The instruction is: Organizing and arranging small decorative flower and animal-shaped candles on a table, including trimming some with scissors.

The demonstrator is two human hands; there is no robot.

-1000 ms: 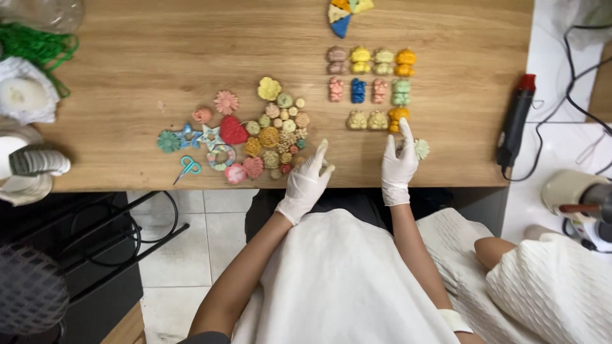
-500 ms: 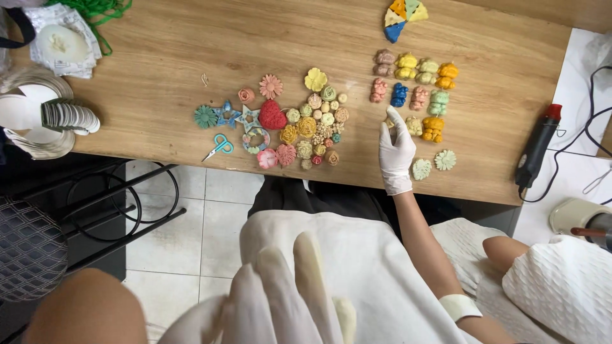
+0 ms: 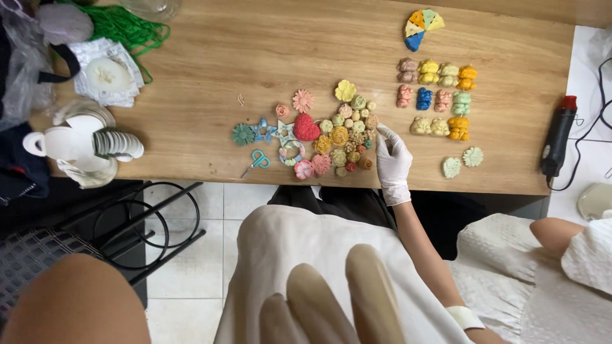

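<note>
Since half a second ago, the white-gloved right hand [image 3: 392, 159] has shifted left to the small moulded flower cluster [image 3: 347, 137], fingers loosely spread, holding nothing, index touching its right edge; the blurred left hand [image 3: 331, 299], close to the lens, looks open and empty.

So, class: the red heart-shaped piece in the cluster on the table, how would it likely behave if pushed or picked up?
The red heart lies flat on the wooden table, so it would probably slide, not roll. It looks small and moulded, likely light and stiff. Neighbouring pieces touch it, so pushing may shift them.

My right hand [image 3: 392, 159] in smooth white latex, matt clay-like flowers [image 3: 341, 137], grained matt wooden table [image 3: 210, 57], my cream cloth apron [image 3: 280, 255].
</note>
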